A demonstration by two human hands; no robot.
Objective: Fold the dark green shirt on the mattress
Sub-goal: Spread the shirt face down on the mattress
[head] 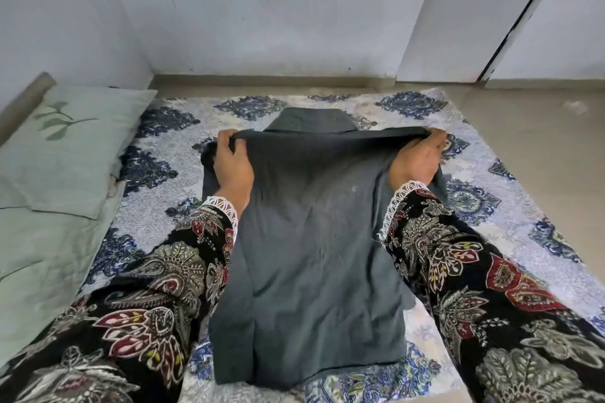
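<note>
The dark green shirt point(311, 239) lies lengthwise on the mattress point(510, 226), which has a blue and white patterned cover. Its sides look folded in, so it forms a long narrow panel reaching toward me. My left hand point(232, 163) pinches the far left corner of the upper edge. At the far right corner my right hand point(419, 157) grips the same edge. Between my hands that edge is lifted a little off the cloth. Beyond it the collar part of the shirt lies flat.
A pale green pillow point(72, 144) with a leaf print rests on a green sheet point(42, 265) at the left. Grey walls point(262, 10) close off the far side. Bare floor point(540, 141) runs along the mattress's right edge.
</note>
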